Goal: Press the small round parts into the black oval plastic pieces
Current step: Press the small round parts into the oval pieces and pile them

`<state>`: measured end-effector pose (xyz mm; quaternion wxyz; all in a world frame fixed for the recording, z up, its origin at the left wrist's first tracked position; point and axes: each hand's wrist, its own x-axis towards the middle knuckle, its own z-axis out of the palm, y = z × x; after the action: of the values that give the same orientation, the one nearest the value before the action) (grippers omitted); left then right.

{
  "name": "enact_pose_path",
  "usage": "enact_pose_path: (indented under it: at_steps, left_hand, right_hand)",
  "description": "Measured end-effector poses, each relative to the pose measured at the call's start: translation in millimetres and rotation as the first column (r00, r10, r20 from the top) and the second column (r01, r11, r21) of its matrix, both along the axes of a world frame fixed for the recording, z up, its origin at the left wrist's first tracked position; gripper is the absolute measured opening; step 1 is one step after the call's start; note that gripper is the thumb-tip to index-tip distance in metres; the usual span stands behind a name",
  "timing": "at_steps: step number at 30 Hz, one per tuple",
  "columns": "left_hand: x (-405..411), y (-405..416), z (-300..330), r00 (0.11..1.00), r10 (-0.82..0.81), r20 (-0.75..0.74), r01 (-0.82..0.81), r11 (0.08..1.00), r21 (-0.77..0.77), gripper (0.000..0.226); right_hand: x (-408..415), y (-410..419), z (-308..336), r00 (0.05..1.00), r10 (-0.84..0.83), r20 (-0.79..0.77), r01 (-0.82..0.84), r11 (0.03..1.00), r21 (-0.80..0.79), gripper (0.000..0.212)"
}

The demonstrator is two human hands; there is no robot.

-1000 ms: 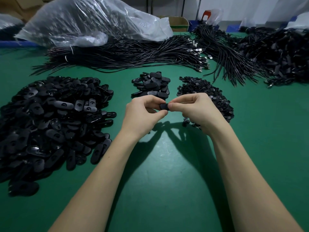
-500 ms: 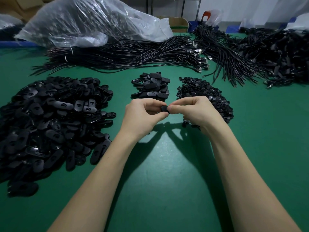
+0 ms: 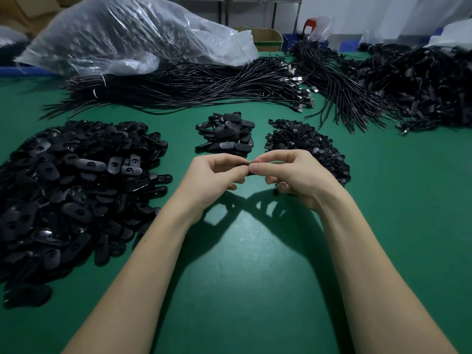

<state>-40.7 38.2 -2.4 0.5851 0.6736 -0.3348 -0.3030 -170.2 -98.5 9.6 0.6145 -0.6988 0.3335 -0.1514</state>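
My left hand (image 3: 212,178) and my right hand (image 3: 291,175) meet fingertip to fingertip above the green table (image 3: 242,264). Both pinch one black oval piece (image 3: 249,167), of which only a thin dark edge shows between the fingers. A big heap of black oval pieces (image 3: 74,185) lies at the left. A smaller stack of oval pieces (image 3: 227,134) sits just beyond my hands. A heap of small round parts (image 3: 304,144) lies behind my right hand, partly hidden by it. Whether a round part is in my fingers I cannot tell.
Bundles of black cables (image 3: 191,85) stretch across the back of the table, with more cable heaps (image 3: 408,85) at the right. A clear plastic bag (image 3: 127,34) lies at the back left. A cardboard box (image 3: 265,38) stands beyond the table.
My fingers have shifted slightly on the oval piece and both hands have drifted a little lower and nearer. The heaps have not moved.
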Motion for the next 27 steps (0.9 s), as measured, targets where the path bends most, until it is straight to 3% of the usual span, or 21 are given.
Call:
enact_pose_path:
  at_steps: [3, 12, 18, 27]
  left_hand:
    - [1, 0, 0, 1.000, 0.015, 0.001, -0.015, 1.000, -0.014, 0.015]
    - [3, 0, -1, 0.999, 0.041, 0.016, -0.040, 0.999, -0.018, 0.018]
    - [7, 1, -2, 0.999, 0.016, 0.051, -0.015, 1.000, -0.027, 0.016]
    - [2, -6, -13, 0.971, 0.082, 0.223, -0.096, 0.994, 0.050, 0.017]
  right_hand:
    - [0, 2, 3, 0.997, 0.038, 0.066, -0.039, 0.999, 0.021, 0.008]
    - [6, 10, 8, 0.998, -0.024, 0.050, 0.030, 0.993, -0.116, 0.009]
    - [6, 10, 7, 0.998, -0.022, 0.063, 0.029, 0.993, -0.111, 0.009]
    - [13, 15, -5, 0.996, -0.086, -0.027, 0.076, 0.964, -0.256, 0.008]
